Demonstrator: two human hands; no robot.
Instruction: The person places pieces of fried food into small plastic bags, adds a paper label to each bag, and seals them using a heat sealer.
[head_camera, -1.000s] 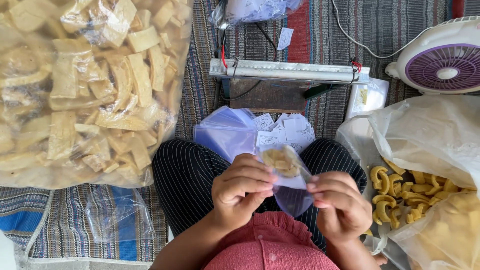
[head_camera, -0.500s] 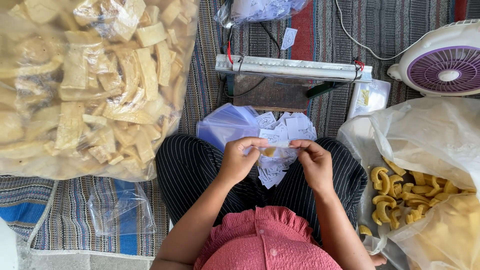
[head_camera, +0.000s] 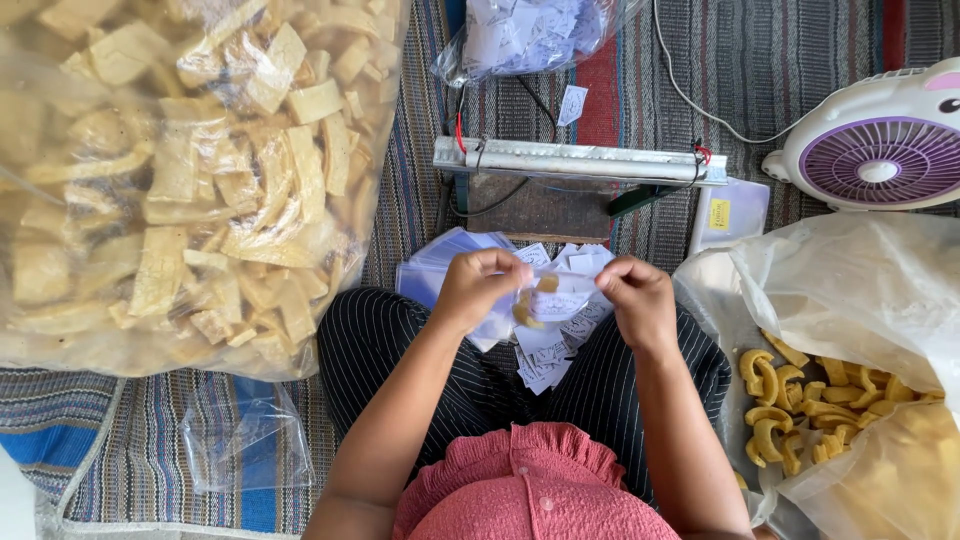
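Clear plastic, a small snack pouch (head_camera: 545, 300), sits pinched between my left hand (head_camera: 480, 288) and right hand (head_camera: 632, 298), fingers closed on its edges. White paper labels (head_camera: 545, 355) lie on my lap beneath, partly hidden by the pouch.

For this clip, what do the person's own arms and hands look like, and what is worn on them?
Both arms are bare to above the elbow, with no sleeves showing. The left hand and right hand wear no gloves; no rings, watch or bracelets can be made out. A pink ruffled garment and dark pinstriped trousers are worn.
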